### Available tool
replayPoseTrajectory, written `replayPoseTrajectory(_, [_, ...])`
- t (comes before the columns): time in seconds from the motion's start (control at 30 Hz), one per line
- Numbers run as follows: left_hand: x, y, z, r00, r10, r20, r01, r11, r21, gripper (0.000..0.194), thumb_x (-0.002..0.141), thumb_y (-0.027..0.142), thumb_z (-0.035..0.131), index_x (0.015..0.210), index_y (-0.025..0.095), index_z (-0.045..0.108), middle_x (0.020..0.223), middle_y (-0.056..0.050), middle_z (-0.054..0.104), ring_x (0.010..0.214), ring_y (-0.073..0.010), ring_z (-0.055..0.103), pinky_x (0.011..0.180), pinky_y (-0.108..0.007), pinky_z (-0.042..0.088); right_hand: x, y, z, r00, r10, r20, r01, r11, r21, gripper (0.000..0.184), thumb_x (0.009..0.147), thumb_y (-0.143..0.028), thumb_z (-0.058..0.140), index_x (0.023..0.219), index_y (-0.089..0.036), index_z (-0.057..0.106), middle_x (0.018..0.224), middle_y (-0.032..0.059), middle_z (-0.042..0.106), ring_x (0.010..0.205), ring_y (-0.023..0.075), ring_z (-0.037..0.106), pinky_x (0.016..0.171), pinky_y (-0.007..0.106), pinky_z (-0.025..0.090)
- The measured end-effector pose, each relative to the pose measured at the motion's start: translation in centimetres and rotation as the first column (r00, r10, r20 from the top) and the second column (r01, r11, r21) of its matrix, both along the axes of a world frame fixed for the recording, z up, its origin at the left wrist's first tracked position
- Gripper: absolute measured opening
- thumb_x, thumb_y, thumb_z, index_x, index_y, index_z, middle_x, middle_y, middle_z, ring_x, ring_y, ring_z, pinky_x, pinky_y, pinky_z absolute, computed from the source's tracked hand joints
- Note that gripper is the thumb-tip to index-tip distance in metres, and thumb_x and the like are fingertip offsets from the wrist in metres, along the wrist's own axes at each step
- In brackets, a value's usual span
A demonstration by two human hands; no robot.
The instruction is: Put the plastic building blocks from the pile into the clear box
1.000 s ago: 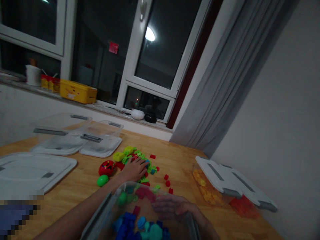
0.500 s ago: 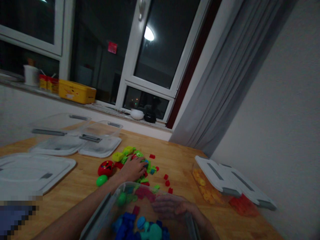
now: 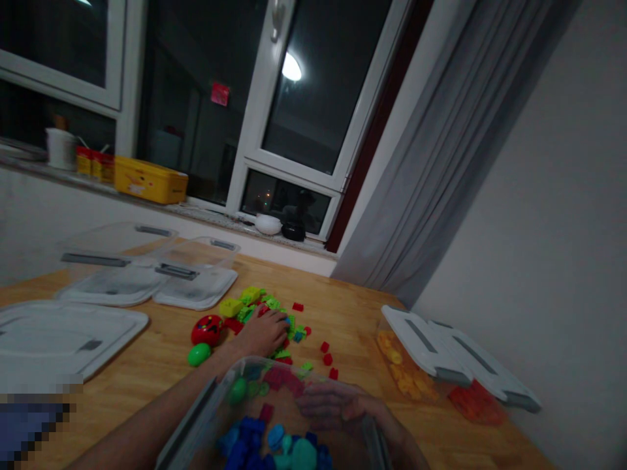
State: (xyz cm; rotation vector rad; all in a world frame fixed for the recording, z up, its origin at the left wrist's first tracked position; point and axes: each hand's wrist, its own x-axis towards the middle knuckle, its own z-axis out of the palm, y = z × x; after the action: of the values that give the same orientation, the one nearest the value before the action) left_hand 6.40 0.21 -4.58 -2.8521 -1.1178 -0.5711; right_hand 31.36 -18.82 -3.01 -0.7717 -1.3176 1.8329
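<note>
My left hand (image 3: 267, 331) reaches over a pile of small toy blocks (image 3: 251, 295), mostly green with some red. Its fingers are bent downward around a blue block (image 3: 286, 320) that shows at the fingertips; the grip itself is partly hidden. Close before me stands a clear plastic box (image 3: 255, 363) holding dark blue blocks (image 3: 247, 440) and turquoise blocks (image 3: 304, 452). My right hand (image 3: 375, 412) is at the box's right side and grips it, the fingers lying along the wall and seen through the plastic. Left of the pile lie a red ball with a face pattern (image 3: 206, 330) and a green egg-shaped toy (image 3: 198, 354).
Several loose red blocks (image 3: 327, 359) lie right of the pile. Lidded boxes with orange pieces (image 3: 409, 378) and red pieces (image 3: 476, 403) stand at the right. White lids (image 3: 73, 333) and upturned clear boxes (image 3: 200, 251) occupy the left. A yellow box (image 3: 149, 181) sits on the windowsill.
My left hand has shifted very slightly within the pile, its fingers still bent at the blue block. My right hand and the clear box stay in place.
</note>
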Motion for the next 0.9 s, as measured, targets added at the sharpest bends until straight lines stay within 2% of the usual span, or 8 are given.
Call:
replayPoseTrajectory(0.2, [0.07,-0.06,0.31,1.0,0.015,-0.013,-0.015,1.0,-0.027,0.027,0.105,0.027,0.056,0.115,0.022,0.08,0.138,-0.017,0.074,0.131,-0.0343,0.067,0.123,-0.067,0.036,0.37,0.14,-0.46,1.0,0.007,0.004,-0.007,1.0,0.019,0.068,0.073,-0.02,0.064,0.14,-0.014,0.075,0.147,0.0176,0.072,0.143,0.0356,0.064,0.124,0.054,0.041])
replayPoseTrajectory(0.3, [0.04,-0.17,0.44,1.0,0.026,-0.01,-0.026,0.999,-0.03,0.031,0.106,0.029,0.053,0.114,0.021,0.081,0.13,-0.018,0.075,0.128,-0.0354,0.067,0.118,-0.063,0.042,0.38,0.18,-0.64,1.0,0.007,-0.005,-0.007,1.0,0.014,0.07,0.072,-0.021,0.064,0.14,-0.014,0.075,0.148,0.0175,0.072,0.142,0.0365,0.064,0.124,0.055,0.041])
replayPoseTrajectory(0.4, [0.02,-0.16,0.33,0.999,0.033,-0.006,-0.033,0.999,-0.036,0.031,0.106,0.03,0.052,0.114,0.022,0.081,0.128,-0.016,0.075,0.128,-0.0351,0.067,0.118,-0.06,0.042,0.26,0.12,-0.54,1.0,0.01,-0.01,-0.01,1.0,0.012,0.07,0.07,-0.019,0.065,0.14,-0.014,0.075,0.146,0.0161,0.073,0.142,0.0358,0.064,0.124,0.054,0.041])
replayPoseTrajectory(0.67, [0.17,-0.01,0.06,0.998,0.053,-0.028,-0.055,0.996,-0.069,0.029,0.106,0.03,0.053,0.108,0.024,0.082,0.131,-0.014,0.075,0.128,-0.0346,0.067,0.122,-0.064,0.036,0.38,0.15,-0.49,0.999,0.03,-0.012,-0.03,0.999,0.032,0.069,0.073,-0.019,0.062,0.14,-0.013,0.075,0.148,0.0171,0.072,0.143,0.0352,0.063,0.123,0.054,0.041])
replayPoseTrajectory(0.9, [0.31,-0.34,0.54,0.999,0.048,-0.025,-0.05,0.994,-0.096,0.035,0.106,0.028,0.049,0.106,0.022,0.083,0.133,-0.016,0.075,0.13,-0.0371,0.067,0.118,-0.066,0.039,0.41,0.2,-0.35,0.999,0.027,0.023,-0.028,0.999,0.033,0.071,0.071,-0.019,0.062,0.14,-0.014,0.075,0.149,0.0181,0.071,0.144,0.037,0.062,0.123,0.056,0.04])
